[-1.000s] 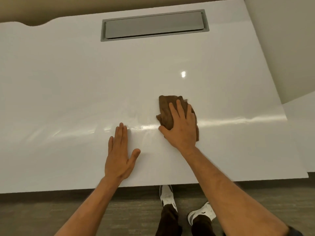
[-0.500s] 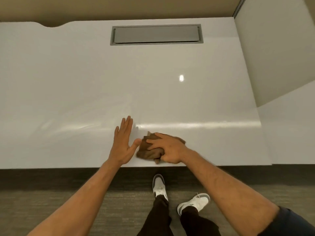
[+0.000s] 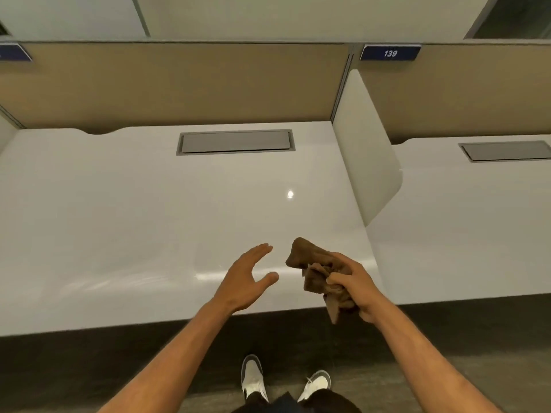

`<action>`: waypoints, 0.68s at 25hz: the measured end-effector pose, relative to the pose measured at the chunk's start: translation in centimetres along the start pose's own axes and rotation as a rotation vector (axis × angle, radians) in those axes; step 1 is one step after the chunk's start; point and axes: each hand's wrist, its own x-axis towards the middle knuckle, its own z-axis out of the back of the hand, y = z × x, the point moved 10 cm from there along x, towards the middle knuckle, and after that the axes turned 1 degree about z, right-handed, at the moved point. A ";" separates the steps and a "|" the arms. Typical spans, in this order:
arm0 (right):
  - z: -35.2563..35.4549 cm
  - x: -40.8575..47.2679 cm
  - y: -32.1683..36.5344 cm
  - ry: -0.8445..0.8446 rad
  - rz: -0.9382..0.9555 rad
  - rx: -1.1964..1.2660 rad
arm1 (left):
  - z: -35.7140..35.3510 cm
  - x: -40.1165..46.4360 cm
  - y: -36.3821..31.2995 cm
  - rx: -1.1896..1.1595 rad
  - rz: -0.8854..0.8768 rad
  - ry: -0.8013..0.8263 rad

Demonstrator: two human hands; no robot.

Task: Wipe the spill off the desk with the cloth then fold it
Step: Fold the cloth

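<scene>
Right hand point(image 3: 353, 286) gripping bunched cloth point(image 3: 316, 274), left hand point(image 3: 244, 278) open beside

Part of the crumpled cloth point(image 3: 316, 272) is hidden inside the right hand point(image 3: 351, 284), whose palm cannot be seen. The blue sign point(image 3: 13, 52) at the left edge is cut off, its text unreadable. Any spill on the bench point(image 3: 119, 219) cannot be made out

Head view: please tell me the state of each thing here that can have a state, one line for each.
cloth: bunched up, unfolded, lifted off the desk
right hand: grips the cloth
left hand: fingers straight, holds nothing
desk: glossy, no spill visible
cable hatch: lid closed
</scene>
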 end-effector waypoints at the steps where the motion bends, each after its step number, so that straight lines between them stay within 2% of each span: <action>1: 0.3 -0.6 1.9 -0.010 0.050 0.023 | -0.1 0.1 -2.1 -0.037 -0.004 -0.014; 6: 0.8 -2.1 10.2 0.015 0.274 0.038 | 1.4 0.5 -10.8 -0.315 -0.047 -0.103; 8: 0.6 -2.3 12.9 0.012 0.353 0.003 | 2.5 0.7 -12.1 -0.444 -0.016 -0.123; 12: -1.7 -1.6 16.4 0.044 0.457 -0.009 | 3.0 1.1 -12.4 -0.925 0.081 -0.079; 13: -2.4 -1.2 17.0 0.045 0.465 -0.013 | 3.4 1.3 -12.2 -0.995 0.093 -0.109; 17: -3.2 1.2 18.9 -0.043 0.481 -0.012 | 6.9 3.2 -10.8 -0.974 0.137 -0.307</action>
